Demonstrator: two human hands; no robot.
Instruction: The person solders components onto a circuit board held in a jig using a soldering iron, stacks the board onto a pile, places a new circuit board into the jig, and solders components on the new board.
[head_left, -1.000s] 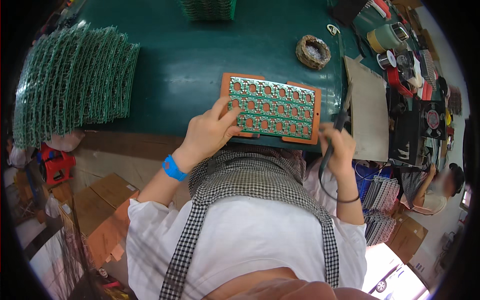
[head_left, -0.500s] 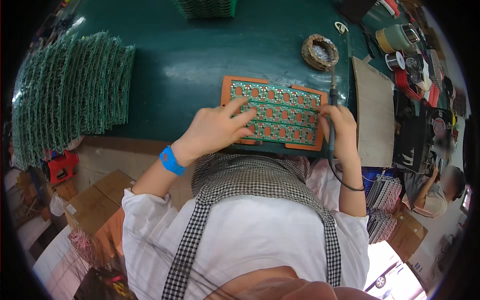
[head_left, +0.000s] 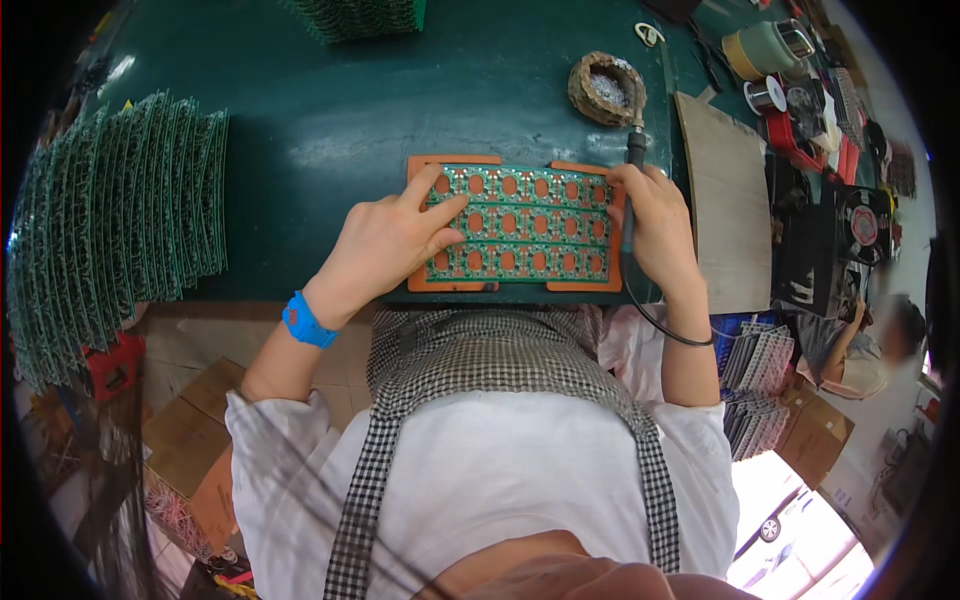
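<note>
Over the last second the soldering iron [head_left: 636, 150] has swung from the pale flat board [head_left: 725, 210] to the right rim of the rough bowl [head_left: 580, 85], so its tip is off the circuit-board panel [head_left: 523, 206] and probably heating no joint. The right hand's [head_left: 655, 220] fingers close around its handle; the left hand's [head_left: 385, 235] are spread wide at the panel's left end. The panel lies in an orange fixture [head_left: 585, 286] along the counter's [head_left: 300, 150] near edge.

Glossy green tabletop [head_left: 285, 185], rough-walled bowl [head_left: 582, 92], matt orange tray [head_left: 585, 286], checked cloth apron [head_left: 500, 362]
</note>
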